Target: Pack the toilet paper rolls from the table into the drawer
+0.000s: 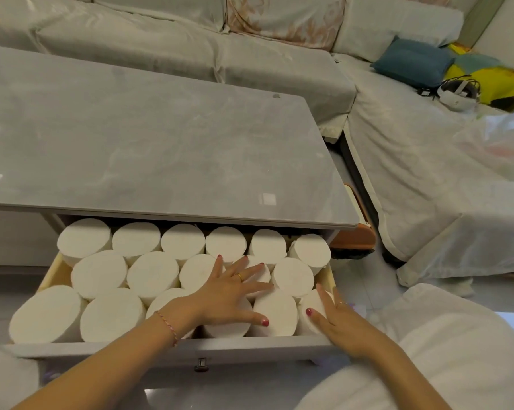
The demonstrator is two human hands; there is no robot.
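The pulled-out drawer [172, 349] under the grey table [149, 149] is filled with several white toilet paper rolls [153, 273] standing on end in three rows. My left hand [232, 294] lies flat with spread fingers on the tops of the rolls in the middle and front rows. My right hand [335, 318] rests on the front-right roll [310, 316], thumb on its top and fingers along its right side by the drawer's wall. No rolls show on the tabletop.
A covered sofa [190, 48] runs behind and to the right of the table. On it lie a blue cushion [412, 62], a yellow cloth [498, 84] and a white headset [457, 94]. A metal knob [201, 364] sits on the drawer front.
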